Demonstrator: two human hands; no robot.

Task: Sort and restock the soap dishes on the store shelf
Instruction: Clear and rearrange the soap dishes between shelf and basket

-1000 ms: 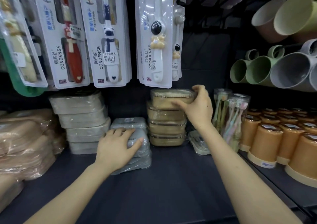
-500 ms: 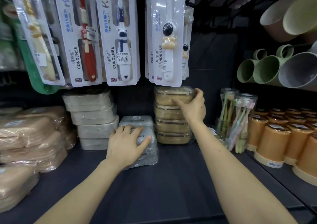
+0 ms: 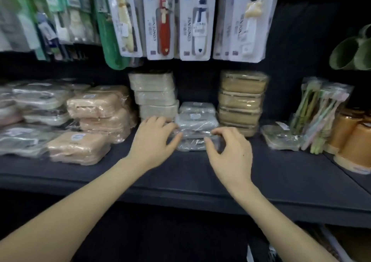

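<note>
the left hand (image 3: 154,141) lies flat and wide, with its fingers spread out, touching the left side of the grey stack of soap dishes (image 3: 197,119). the right hand (image 3: 230,153) has its fingers curled in close at the front right corner of that same stack. the picture is blurry there, so i cannot tell if it pinches the wrap or only hovers beside it. the grey stack sits near the middle of the dark shelf (image 3: 200,173), and its bottom dishes stick out a bit toward the front, so it looks a little crooked. just to its right stands the brown stack (image 3: 241,101), tall and quite neat. just to its left stands the pale stack (image 3: 154,93), also neat. further left, the pink soap dishes (image 3: 100,105) and the white soap dishes (image 3: 38,101) lie in loose, messy piles. one clear wrapped pack (image 3: 279,137) lies alone on the right, beside the bundle of toothbrushes (image 3: 321,115). toothbrush packs (image 3: 196,20) hang above. i think the job is about half done: two stacks look tidy, the grey one is being lined up, and the piles on the left and the lone pack look like they need sorting.
</note>
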